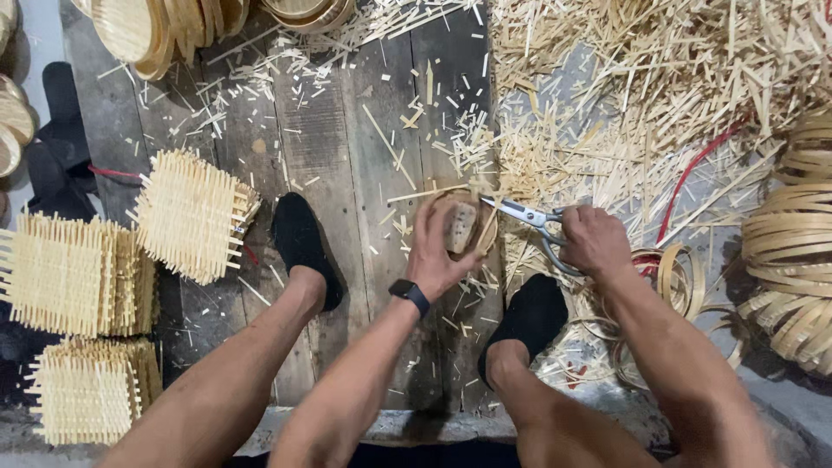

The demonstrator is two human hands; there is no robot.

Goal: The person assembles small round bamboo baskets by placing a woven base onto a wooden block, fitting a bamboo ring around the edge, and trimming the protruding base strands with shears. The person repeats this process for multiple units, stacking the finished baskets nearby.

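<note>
Two hands busy over plank floor (338, 147): left hand (438, 247) curled around small round woven basket (461, 227), held between the feet; right hand (594, 238) closed through scissors (533, 221) handles, blades at basket rim. Looks like trimming stray strip ends; next cut needs basket turned. Farther: woven mats (186, 212) left, offcut pile (624, 95), coiled hoops (793, 243) right.

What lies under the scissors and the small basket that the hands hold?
Under the scissors and small basket lie cut bamboo scraps on wooden planks. The left hand hides the basket's lower part.
</note>
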